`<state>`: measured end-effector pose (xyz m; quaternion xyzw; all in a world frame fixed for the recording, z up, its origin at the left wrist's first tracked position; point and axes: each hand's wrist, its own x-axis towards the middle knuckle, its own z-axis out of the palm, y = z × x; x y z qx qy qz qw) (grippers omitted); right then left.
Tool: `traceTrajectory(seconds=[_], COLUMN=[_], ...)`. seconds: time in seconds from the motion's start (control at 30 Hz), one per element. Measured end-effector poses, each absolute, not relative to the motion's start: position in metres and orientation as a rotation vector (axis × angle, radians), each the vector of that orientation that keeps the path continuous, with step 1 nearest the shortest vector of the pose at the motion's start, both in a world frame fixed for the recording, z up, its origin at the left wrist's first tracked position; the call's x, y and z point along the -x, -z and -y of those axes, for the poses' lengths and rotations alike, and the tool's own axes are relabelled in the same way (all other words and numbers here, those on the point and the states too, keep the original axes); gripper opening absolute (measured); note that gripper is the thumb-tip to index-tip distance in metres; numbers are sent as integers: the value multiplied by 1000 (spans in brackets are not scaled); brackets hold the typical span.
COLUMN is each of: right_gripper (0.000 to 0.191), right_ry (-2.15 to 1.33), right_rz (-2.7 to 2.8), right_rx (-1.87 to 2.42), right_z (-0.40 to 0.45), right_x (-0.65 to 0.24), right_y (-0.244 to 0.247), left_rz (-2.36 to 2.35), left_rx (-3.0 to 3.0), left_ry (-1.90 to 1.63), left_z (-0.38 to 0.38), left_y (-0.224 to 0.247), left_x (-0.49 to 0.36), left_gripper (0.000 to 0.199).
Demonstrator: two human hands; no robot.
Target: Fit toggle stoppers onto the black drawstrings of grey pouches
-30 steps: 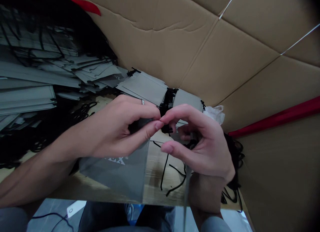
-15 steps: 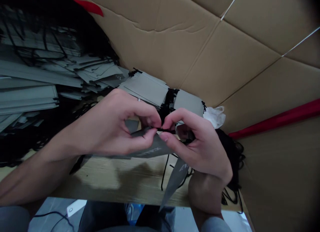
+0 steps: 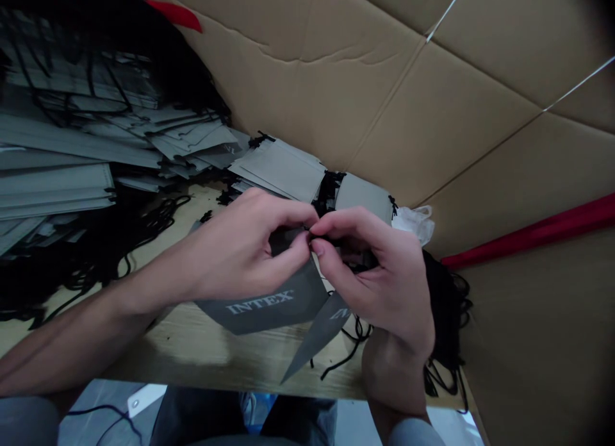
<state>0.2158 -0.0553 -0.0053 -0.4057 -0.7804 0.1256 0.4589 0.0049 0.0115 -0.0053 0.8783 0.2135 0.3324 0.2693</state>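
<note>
Gray INTEX pouch [image 3: 271,311] swings down from its near edge-on pose of half a second ago, its lettering now fully legible. Left hand [image 3: 245,247]: thumb and forefinger pinch the pouch at its upper edge, above the wooden tabletop [image 3: 192,353]. Right hand [image 3: 384,273]: thumb and forefinger close on a dark strand [image 3: 310,232], fingertips meeting those opposite; strand details are too small to tell. Second gray pouch [image 3: 319,334] hangs below this hand, beside black cords [image 3: 353,353]. Behind: stacked pouches [image 3: 283,169] against cardboard [image 3: 312,87].
</note>
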Motion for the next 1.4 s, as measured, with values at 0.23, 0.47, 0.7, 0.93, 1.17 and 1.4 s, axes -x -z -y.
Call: traceTrajectory(seconds=[0.23, 0.47, 0.7, 0.93, 1.17, 1.4], right_gripper=[15, 22, 21, 15, 18, 18], right_ry=[-448, -770, -1007, -1026, -686, -609], right_rz=[1870, 1746, 1638, 1632, 1536, 1466], right_rx=[1022, 886, 737, 638, 955, 1044], right_z=[49, 48, 47, 40, 45, 57], right_x=[-217, -221, -223, -221, -220, -210], right_y=[7, 4, 10, 17, 6, 2], left_rz=[-609, -368, -161, -157, -366, -321], left_rx=[-2480, -2337, -2224, -2205, -2357, -2417], left_ry=[-973, -928, -942, -953, -796, -742], left_z=[-13, -14, -15, -15, -15, -18], left_y=[9, 1, 0, -3, -14, -13], left_x=[-3, 2, 5, 4, 13, 13], left_gripper=[25, 24, 25, 24, 22, 24])
